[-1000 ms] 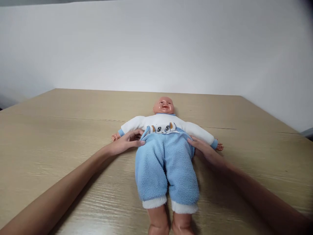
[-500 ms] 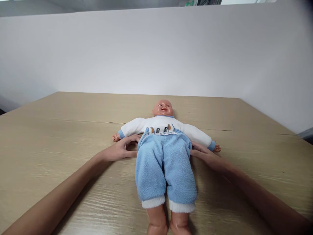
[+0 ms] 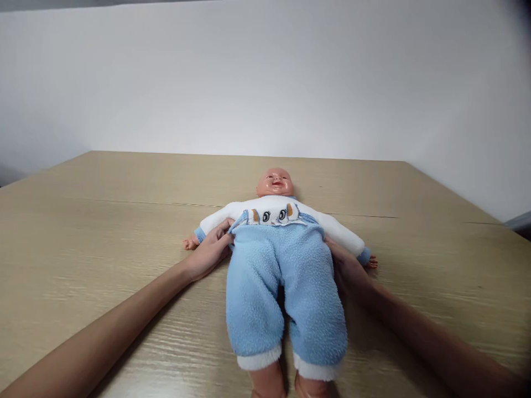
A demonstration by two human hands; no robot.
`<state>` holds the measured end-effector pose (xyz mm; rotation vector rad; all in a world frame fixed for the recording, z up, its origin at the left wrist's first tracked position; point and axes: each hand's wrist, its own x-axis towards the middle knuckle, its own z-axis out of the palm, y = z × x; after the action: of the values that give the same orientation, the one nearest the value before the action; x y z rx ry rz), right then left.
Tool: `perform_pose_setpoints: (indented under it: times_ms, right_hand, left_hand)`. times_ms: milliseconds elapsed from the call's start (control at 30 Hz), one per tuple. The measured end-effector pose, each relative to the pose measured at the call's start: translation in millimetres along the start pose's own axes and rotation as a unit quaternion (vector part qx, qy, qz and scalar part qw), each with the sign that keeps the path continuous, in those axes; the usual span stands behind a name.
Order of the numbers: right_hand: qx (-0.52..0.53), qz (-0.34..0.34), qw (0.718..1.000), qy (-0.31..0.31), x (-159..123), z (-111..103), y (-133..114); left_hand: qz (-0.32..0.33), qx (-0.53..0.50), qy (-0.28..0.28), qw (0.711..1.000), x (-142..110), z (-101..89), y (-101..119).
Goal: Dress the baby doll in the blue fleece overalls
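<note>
Blue trousers (image 3: 255, 282) are on the doll (image 3: 275, 182), which lies face up on the bench (image 3: 124, 232), its head at the far end. Beside the doll's waist, the left hand (image 3: 209, 251) has just drawn its thumb and fingers nearly together, seemingly pinching the trousers' upper edge; half a second ago they stood apart there. That side of the fabric is now pulled slightly outward. Against the doll's opposite hip, the right hand (image 3: 350, 271) touches the trousers, but its fingertips are hidden, so I cannot tell how closed its grip is.
</note>
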<state>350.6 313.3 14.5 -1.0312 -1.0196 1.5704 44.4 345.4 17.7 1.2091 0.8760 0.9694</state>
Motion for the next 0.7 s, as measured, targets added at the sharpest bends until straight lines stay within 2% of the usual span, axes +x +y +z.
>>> perform_pose_setpoints:
  times_ms: [133,300,400,500,600,700]
  right_hand:
    - [-0.084,-0.073,0.994,0.016,-2,-7,-2]
    - [-0.159,-0.162,0.973,-0.035,-4,-7,-22]
    - [-0.176,-0.144,0.973,-0.038,5,-1,-36]
    - [-0.209,-0.093,0.973,0.000,15,-1,-41]
    - [-0.254,-0.077,0.964,0.008,14,-9,-33]
    - [-0.324,-0.099,0.941,0.009,5,-18,-17]
  left_hand:
    - [0.019,0.040,-0.012,0.999,-3,-9.1,7]
    - [0.076,0.134,-0.050,0.987,-3,-12.5,30]
    - [0.084,0.168,-0.046,0.981,2,-3.7,41]
    - [0.069,0.151,-0.016,0.986,4,1.8,39]
    - [0.068,0.186,0.018,0.980,0,-3.0,28]
    - [0.064,0.259,0.006,0.964,-7,-12.9,23]
